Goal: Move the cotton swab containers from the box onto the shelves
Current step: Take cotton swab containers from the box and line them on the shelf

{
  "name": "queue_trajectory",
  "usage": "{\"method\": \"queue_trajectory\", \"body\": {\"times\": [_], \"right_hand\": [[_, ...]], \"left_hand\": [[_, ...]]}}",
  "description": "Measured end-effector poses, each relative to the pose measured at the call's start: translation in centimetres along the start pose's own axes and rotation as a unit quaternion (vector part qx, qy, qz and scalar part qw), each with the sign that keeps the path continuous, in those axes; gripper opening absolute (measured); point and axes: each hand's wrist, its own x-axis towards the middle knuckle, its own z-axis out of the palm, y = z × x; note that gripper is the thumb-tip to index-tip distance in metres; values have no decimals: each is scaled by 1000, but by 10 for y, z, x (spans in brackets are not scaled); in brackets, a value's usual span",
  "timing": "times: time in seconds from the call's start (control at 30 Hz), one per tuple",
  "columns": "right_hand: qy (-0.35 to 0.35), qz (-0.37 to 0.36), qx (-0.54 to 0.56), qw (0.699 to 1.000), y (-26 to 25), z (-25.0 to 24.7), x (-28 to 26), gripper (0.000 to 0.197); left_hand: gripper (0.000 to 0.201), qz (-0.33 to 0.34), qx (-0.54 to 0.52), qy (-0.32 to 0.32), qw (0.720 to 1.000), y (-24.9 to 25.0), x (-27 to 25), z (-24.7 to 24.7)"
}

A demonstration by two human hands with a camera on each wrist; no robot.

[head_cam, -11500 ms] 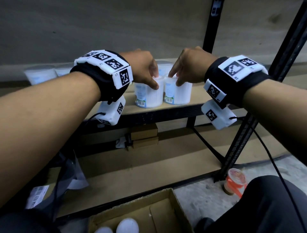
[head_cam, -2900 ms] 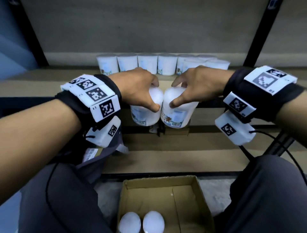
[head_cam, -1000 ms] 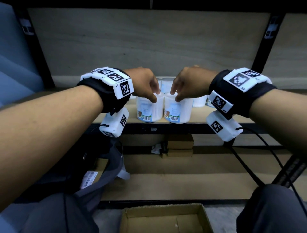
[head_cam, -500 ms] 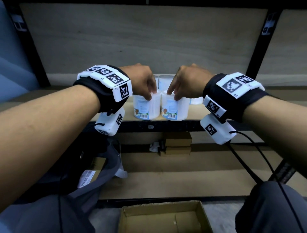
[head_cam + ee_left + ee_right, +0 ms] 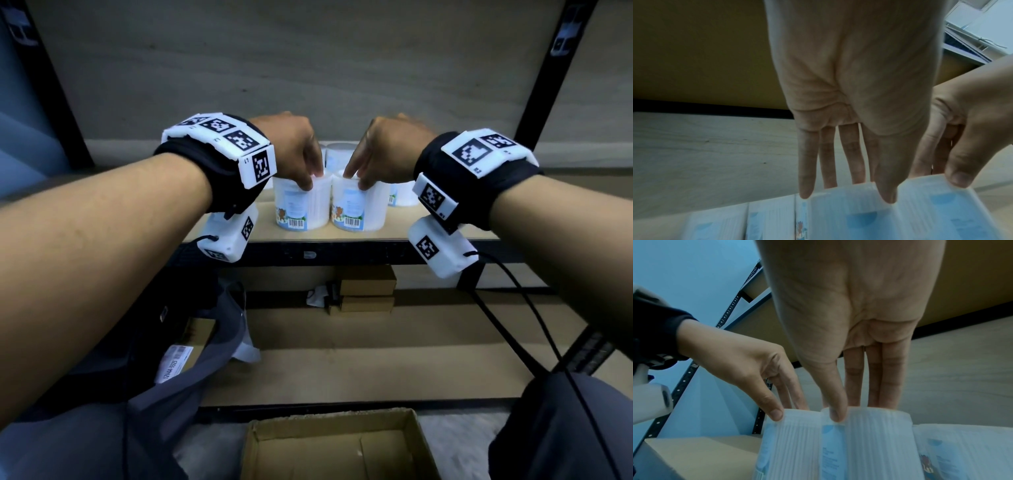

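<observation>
Two white cotton swab containers stand side by side near the front of the wooden shelf (image 5: 263,228). My left hand (image 5: 310,174) pinches the top of the left container (image 5: 301,209), thumb in front and fingers behind. My right hand (image 5: 358,173) pinches the top of the right container (image 5: 359,209) the same way. In the left wrist view, my left hand (image 5: 859,190) is on the left container (image 5: 849,216). In the right wrist view, my right hand (image 5: 857,408) is on the right container (image 5: 875,443). The cardboard box (image 5: 260,452) lies below; the visible part holds nothing.
More containers (image 5: 339,152) stand behind and to the right (image 5: 404,197) on the same shelf. Black uprights (image 5: 548,85) frame it. The lower shelf holds small brown boxes (image 5: 368,291) and a grey bag (image 5: 191,359). A cable (image 5: 513,325) hangs from my right wrist.
About three seconds ago I held both containers in the air above the box. Now they stand on the shelf. Over the last second my hands have hardly moved.
</observation>
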Motion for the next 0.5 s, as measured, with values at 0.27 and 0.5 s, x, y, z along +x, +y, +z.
{"method": "queue_trajectory", "body": {"times": [0.27, 0.5], "right_hand": [[-9, 3, -2, 1000, 9, 10, 28, 23], [-35, 8, 18, 999, 17, 14, 49, 24]], "left_hand": [[31, -3, 0, 3, 1000, -10, 25, 8], [30, -9, -5, 15, 1000, -17, 45, 15]]}}
